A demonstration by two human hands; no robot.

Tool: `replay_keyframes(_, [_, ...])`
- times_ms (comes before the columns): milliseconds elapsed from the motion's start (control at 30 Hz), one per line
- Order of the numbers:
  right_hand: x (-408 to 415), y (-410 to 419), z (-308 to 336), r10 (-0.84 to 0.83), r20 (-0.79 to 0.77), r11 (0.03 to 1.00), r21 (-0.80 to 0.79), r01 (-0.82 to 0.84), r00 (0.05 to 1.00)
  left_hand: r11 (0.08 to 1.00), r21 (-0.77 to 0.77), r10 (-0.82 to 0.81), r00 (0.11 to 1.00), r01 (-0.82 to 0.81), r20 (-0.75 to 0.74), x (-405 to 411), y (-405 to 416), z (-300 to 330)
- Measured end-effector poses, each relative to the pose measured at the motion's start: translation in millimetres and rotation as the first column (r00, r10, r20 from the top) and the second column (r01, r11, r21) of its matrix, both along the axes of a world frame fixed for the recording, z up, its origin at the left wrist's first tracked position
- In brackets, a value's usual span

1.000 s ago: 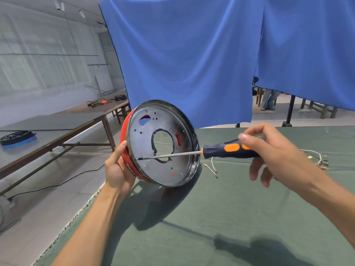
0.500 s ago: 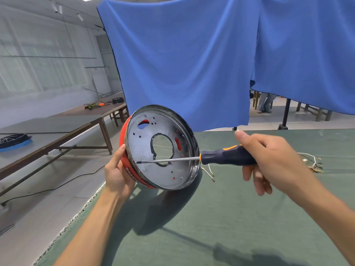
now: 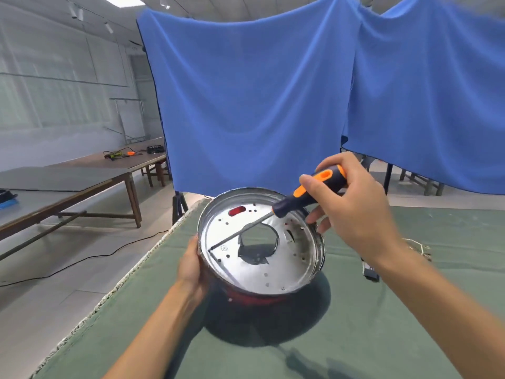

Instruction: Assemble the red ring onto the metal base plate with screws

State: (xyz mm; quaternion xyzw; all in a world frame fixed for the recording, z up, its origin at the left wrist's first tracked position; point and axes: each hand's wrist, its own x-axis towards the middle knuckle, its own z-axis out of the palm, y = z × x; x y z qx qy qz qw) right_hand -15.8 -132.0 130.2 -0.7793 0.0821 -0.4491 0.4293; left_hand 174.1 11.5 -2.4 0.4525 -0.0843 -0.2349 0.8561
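**Screwdriver tip down at the left rim of the plate**

Far to my left I see a long wooden table (image 3: pixel 82 173) with some cables on it, standing on the tiled floor well apart from my bench. A blue cloth (image 3: pixel 259 105) hangs across the back of the room.

My left hand (image 3: pixel 192 266) grips the left edge of the metal plate (image 3: pixel 273 269), fingers curled under it and thumb up against the rim. The plate faces up, tilted a little toward me, over the green table cover (image 3: pixel 382 324). The red ring (image 3: pixel 254 298) sits beneath it; I see only a strip of it along the near underside, plus a patch of red through a slot near the plate's far edge.

The screwdriver (image 3: pixel 300 198) slants down from upper right to lower left, its tip at the plate's inner face near the left rim, close to my left thumb. I cannot tell whether a screw sits under the tip.

My right hand (image 3: pixel 352 209) holds the black and orange handle, thumb and forefinger wrapped round it, the lower fingers loosely curled.

Beside my right wrist, pale wires (image 3: pixel 418 247) lie on the cover.
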Motion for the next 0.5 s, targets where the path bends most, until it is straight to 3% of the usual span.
replay_keyframes(200, [16.5, 28.1, 12.3, 0.0, -0.078, 0.935, -0.352, -0.028, 0.997, 0.996, 0.089, 0.023, 1.0, -0.025, 0.017, 2.8, 10.0, 0.9])
replay_keyframes(333, [35.2, 41.1, 39.3, 0.019, -0.183, 0.91, -0.404, -0.093, 0.983, 0.957, 0.289, 0.0, 1.0, -0.003, 0.013, 1.6, 11.2, -0.1])
replay_keyframes(500, [69.4, 55.0, 75.2, 0.014, -0.296, 0.887, -0.437, -0.149, 0.955, 0.868, 0.494, -0.009, 0.993, -0.049, 0.115, -1.8, 0.6, -4.7])
